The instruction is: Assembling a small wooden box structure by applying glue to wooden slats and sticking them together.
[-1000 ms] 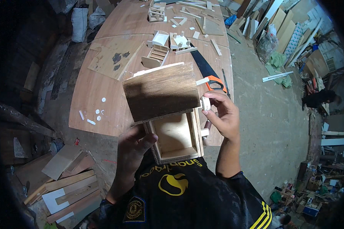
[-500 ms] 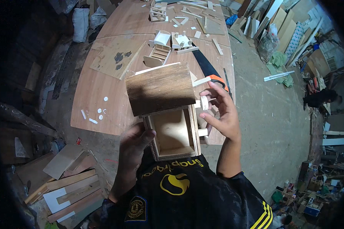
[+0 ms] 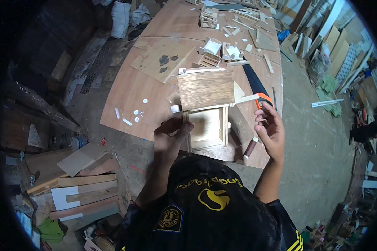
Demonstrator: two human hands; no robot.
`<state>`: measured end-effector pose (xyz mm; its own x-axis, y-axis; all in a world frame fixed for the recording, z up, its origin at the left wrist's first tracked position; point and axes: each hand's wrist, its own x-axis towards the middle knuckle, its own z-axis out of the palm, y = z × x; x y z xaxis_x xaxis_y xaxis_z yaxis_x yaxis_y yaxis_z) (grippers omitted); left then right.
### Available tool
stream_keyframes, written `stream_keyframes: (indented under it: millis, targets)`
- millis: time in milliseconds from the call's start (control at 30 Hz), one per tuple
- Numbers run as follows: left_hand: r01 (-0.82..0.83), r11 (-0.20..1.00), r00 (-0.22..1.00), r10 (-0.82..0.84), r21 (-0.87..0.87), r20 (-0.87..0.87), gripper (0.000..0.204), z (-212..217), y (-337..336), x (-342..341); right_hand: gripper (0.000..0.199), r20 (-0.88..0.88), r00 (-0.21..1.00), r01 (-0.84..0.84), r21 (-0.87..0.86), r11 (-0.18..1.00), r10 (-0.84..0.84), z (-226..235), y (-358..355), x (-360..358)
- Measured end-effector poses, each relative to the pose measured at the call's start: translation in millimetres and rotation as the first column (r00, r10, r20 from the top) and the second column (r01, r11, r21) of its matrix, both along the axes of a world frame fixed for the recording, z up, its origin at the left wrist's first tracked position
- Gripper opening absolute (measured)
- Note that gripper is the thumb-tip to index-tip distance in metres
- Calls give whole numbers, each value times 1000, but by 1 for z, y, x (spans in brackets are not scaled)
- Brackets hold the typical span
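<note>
My left hand (image 3: pixel 171 134) is closed on the left wall of a small wooden toy house (image 3: pixel 207 147), thumb over its edge. The house is an open-fronted pale box under a brown wood-grain roof panel (image 3: pixel 206 88). A pale block-like piece (image 3: pixel 175 108) juts out at its left, and a short peg (image 3: pixel 229 125) shows on its right wall. To the right, apart from the house, my right hand (image 3: pixel 273 131) is raised with loosely curled fingers and the thumb apart; nothing distinct shows in it. Below it lies a brown tube with pale ends (image 3: pixel 250 147).
A handsaw with an orange handle (image 3: pixel 264 99) lies on the wooden table (image 3: pixel 125 100). Small wooden furniture models (image 3: pixel 209 56) and many offcuts (image 3: pixel 268 62) are farther back. White discs and strips (image 3: pixel 136 113) lie at left. Scrap boards (image 3: pixel 86 180) cover the floor at left.
My right hand has drawn away to the right from the round wooden disc at the house's side. The house has turned and its roof lies farther from me. The view has shifted.
</note>
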<state>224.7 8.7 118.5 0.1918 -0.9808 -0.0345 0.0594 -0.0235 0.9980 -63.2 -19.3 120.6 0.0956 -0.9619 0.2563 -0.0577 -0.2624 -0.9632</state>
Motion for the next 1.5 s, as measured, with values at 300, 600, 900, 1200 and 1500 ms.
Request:
stream_keyframes:
  millis: [300,600,900,1200,1500]
  targets:
    - [-26,993,992,40,118,-117,24,-14,-6,38,55,-40,998,-46,60,997,49,-1,-11,34]
    - [-99,987,975,122,130,-184,30,-14,-13,94,51,-77,991,-98,102,990,106,0,-33,101]
    - [-224,958,974,226,180,11,28,-50,-8,212,42,-57,988,-120,273,955,140,-23,-70,190]
    - [-624,761,776,631,177,24,36,-93,31,341,36,-310,865,-249,419,873,396,-151,-125,293]
    - [-652,701,717,694,288,-67,51,-94,61,378,56,-710,453,-334,426,841,539,-236,-181,401]
